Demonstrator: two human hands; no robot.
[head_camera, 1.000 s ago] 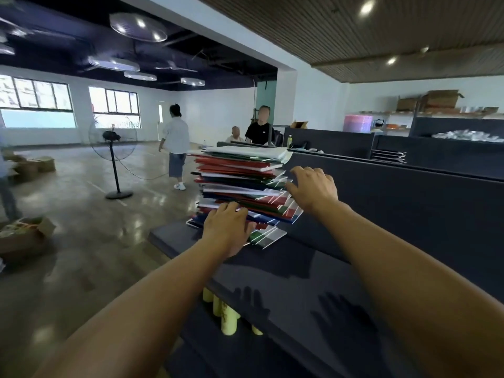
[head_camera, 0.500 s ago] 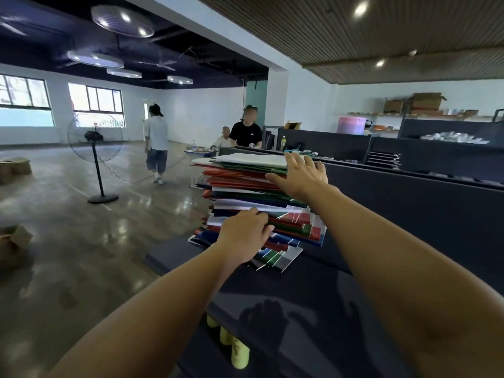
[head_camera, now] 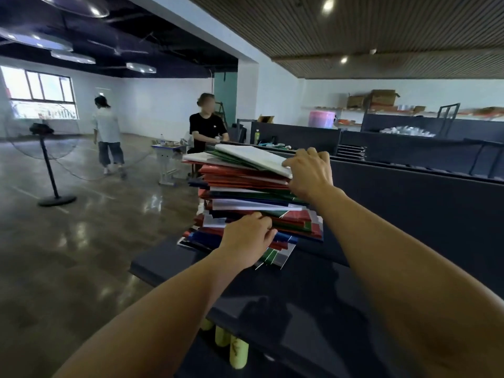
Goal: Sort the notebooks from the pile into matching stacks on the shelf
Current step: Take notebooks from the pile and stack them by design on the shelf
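Note:
A tall, uneven pile of notebooks [head_camera: 245, 197] in red, green, blue and white stands on the left end of a dark shelf top [head_camera: 300, 293]. My right hand [head_camera: 309, 171] grips the near edge of the white notebook [head_camera: 253, 156] on top, which is tilted up off the pile. My left hand [head_camera: 246, 240] rests low against the pile's front, fingers curled onto the lower notebooks.
Yellow-green bottles [head_camera: 238, 356] stand on the level below the shelf top. A dark back panel [head_camera: 409, 203] rises right of the pile. A standing fan [head_camera: 46, 156] and two people [head_camera: 107, 137] [head_camera: 206, 129] are across the shiny floor at left.
My right hand climbed from the middle of the pile to the top and took hold of the white notebook, lifting its near edge. My left hand stayed low on the pile.

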